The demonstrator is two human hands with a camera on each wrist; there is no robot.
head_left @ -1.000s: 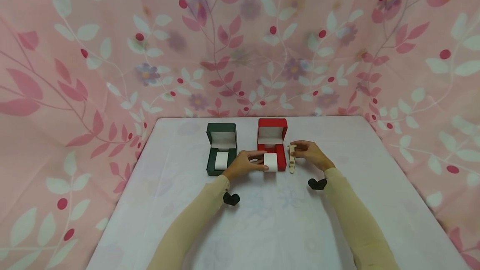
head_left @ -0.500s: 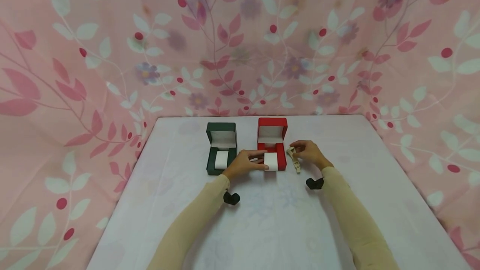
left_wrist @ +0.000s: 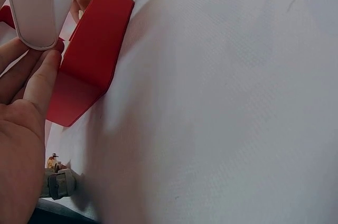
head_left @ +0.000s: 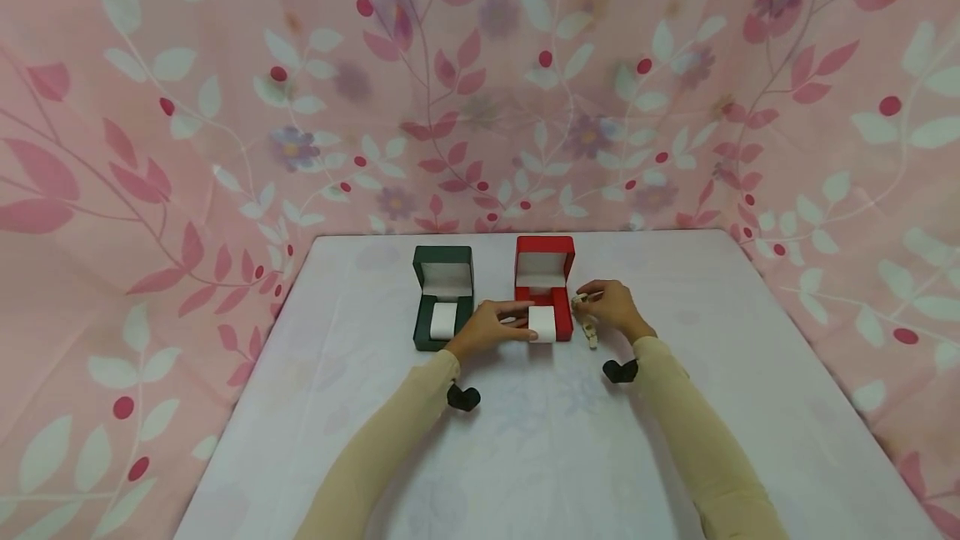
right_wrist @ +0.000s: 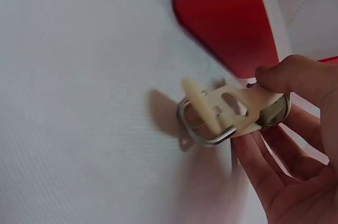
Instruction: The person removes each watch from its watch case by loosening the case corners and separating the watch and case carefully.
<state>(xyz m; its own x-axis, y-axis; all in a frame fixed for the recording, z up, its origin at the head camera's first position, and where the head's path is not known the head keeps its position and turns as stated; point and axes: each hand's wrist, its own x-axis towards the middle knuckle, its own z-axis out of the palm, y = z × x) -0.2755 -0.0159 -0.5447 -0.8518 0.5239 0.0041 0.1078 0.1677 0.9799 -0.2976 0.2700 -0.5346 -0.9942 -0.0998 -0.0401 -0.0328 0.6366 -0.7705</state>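
My left hand (head_left: 483, 330) pinches a white watch cushion (head_left: 542, 325) between thumb and fingers, at the front of an open red watch box (head_left: 544, 256). In the left wrist view the cushion (left_wrist: 34, 15) shows its rounded end, with the red box (left_wrist: 97, 42) behind it. Just right of that box, my right hand (head_left: 613, 307) grips a cream wristwatch (head_left: 591, 335). Close up in the right wrist view, the thumb lies on the strap near the watch case (right_wrist: 274, 112), and the silver buckle (right_wrist: 206, 140) hangs out over the cloth. The fingers partly hide the case.
An open green watch box (head_left: 442, 254) stands left of the red one, with a white cushion (head_left: 443, 320) in it. Both boxes sit on a white-clothed table (head_left: 540, 457). A pink floral curtain (head_left: 480, 90) closes off the back and sides.
My right hand has shifted slightly left and turned the wristwatch, whose strap swung from upright to slanting and now lies partly behind the fingers. My left hand and the cushion stayed in place.
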